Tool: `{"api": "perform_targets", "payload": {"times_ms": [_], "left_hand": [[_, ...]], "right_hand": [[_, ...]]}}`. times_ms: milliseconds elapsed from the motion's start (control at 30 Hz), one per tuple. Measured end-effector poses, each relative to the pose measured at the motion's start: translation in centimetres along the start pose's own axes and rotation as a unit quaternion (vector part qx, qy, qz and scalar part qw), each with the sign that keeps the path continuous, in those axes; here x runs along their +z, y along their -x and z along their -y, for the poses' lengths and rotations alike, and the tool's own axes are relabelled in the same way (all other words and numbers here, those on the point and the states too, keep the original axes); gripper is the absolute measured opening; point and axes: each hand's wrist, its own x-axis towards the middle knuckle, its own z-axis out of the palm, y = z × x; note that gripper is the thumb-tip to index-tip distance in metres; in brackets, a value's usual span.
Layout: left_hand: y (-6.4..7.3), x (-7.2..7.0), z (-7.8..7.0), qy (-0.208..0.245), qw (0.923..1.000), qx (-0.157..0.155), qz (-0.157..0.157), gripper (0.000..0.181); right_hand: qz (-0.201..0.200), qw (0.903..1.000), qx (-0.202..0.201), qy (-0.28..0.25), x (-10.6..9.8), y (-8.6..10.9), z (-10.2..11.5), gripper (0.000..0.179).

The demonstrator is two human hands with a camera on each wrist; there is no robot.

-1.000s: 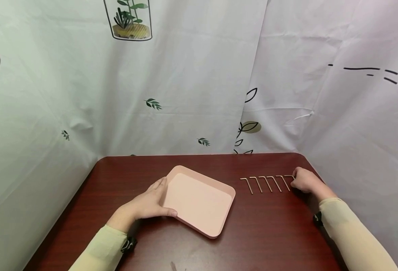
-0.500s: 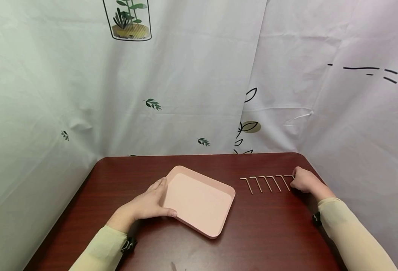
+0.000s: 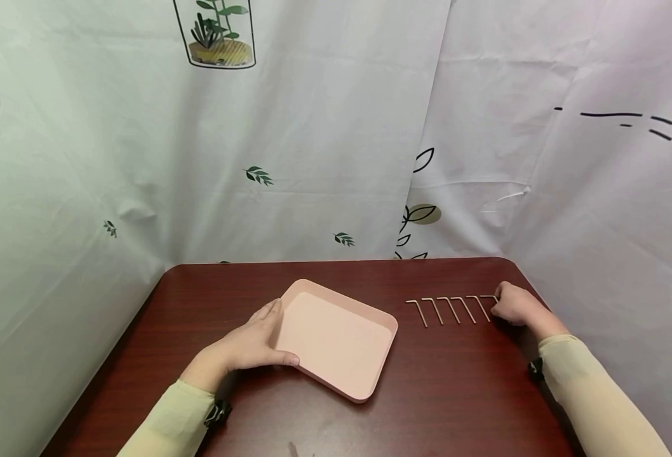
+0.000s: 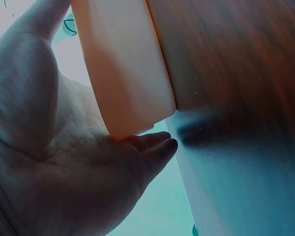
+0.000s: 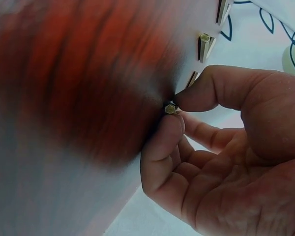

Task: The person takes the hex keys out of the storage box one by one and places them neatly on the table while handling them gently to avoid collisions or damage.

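A shallow pink tray (image 3: 336, 339) lies turned at an angle on the table. My left hand (image 3: 250, 339) holds it at the left corner, thumb along the near side and fingers along the far side; in the left wrist view the palm spans the tray's wall (image 4: 130, 64). At the table's far right my right hand (image 3: 516, 304) pinches a hex key (image 5: 170, 108) between thumb and fingertips, its six-sided end showing. Most of this key is hidden by the hand. Left of it, more L-shaped hex keys (image 3: 447, 310) lie in a row, short arms at the far end.
The dark red-brown table (image 3: 439, 393) ends just right of the right hand. White printed cloth (image 3: 324, 127) hangs behind and along both sides. A small dark mark (image 3: 293, 449) shows near the front.
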Motion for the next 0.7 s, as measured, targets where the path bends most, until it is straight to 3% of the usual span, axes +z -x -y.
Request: {"api": "perform_targets", "payload": {"times_ms": [200, 333, 533, 700], "left_hand": [[0.0, 0.0, 0.0, 0.001, 1.0000, 0.002, 0.000, 0.145], [0.0, 0.0, 0.1, 0.000, 1.0000, -0.001, -0.001, 0.146], [-0.1, 0.0, 0.1, -0.011, 0.9999, 0.001, -0.001, 0.147], [0.0, -0.1, 0.2, -0.017, 0.9998, 0.003, 0.002, 0.145]], "right_hand": [[-0.001, 1.0000, 0.002, 0.002, 0.7, -1.2, -1.8, 0.025], [0.007, 0.9999, 0.006, -0.005, 0.1, -0.2, -0.3, 0.021], [0.005, 0.9995, 0.019, 0.026, -0.3, 0.7, 0.9, 0.018], [-0.001, 0.9988, 0.016, 0.045, 0.5, -0.8, -1.2, 0.032]]}}
